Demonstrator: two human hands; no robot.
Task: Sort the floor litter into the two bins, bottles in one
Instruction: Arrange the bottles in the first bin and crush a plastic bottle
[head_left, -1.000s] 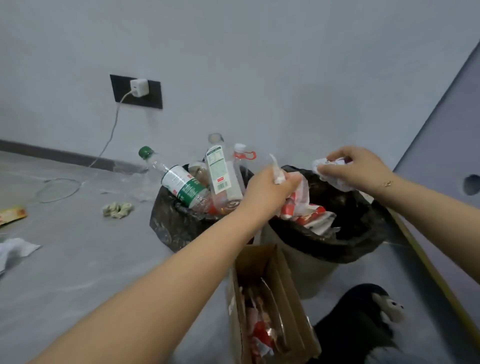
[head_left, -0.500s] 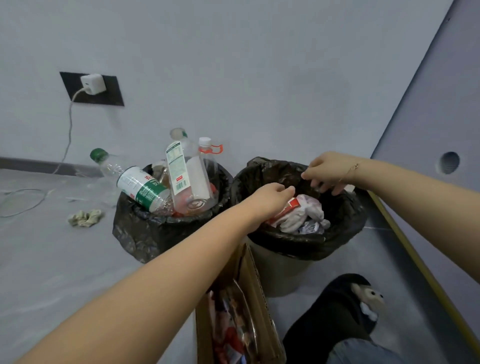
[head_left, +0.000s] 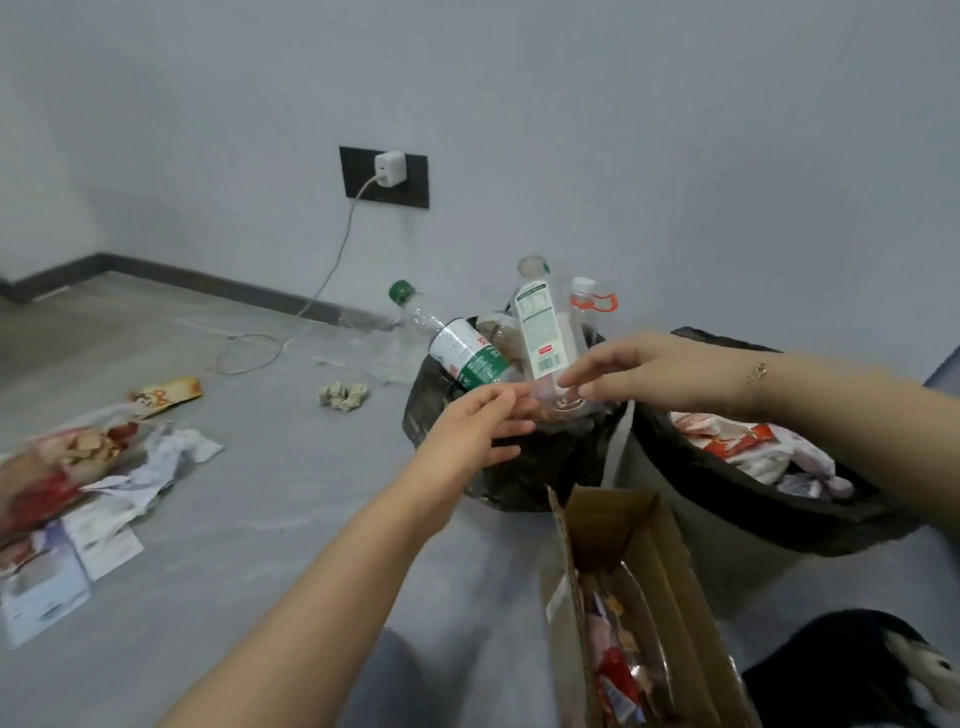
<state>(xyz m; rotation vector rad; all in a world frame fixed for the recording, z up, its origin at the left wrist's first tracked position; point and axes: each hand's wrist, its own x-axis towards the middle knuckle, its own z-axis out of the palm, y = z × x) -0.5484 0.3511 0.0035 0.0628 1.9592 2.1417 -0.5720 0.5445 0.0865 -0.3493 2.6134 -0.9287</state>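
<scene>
Over the black-bagged bin of plastic bottles (head_left: 519, 467): left hand (head_left: 475, 431) and right hand (head_left: 639, 371), both with fingers straight and loose, grasping nothing, fingertips nearly meeting just in front of the bottles. Inside that bin: clear bottle with green cap and green-white label (head_left: 457, 348) leaning left over the rim, tall clear bottle with white label (head_left: 543, 332) standing almost upright, clear bottle with orange cap ring (head_left: 589, 304) behind it. Just right of it, touching or nearly so: second black-bagged bin (head_left: 779, 519) filled with red-and-white wrappers and crumpled paper (head_left: 748, 449). Nearer, between the forearms: open brown cardboard box (head_left: 649, 561) holding colourful wrappers. Left on the grey floor, well apart from the bins: crumpled white papers and snack packets (head_left: 104, 467), a small greenish crumpled wad (head_left: 344, 396). On the wall: white charger in a black socket plate (head_left: 389, 169).
</scene>
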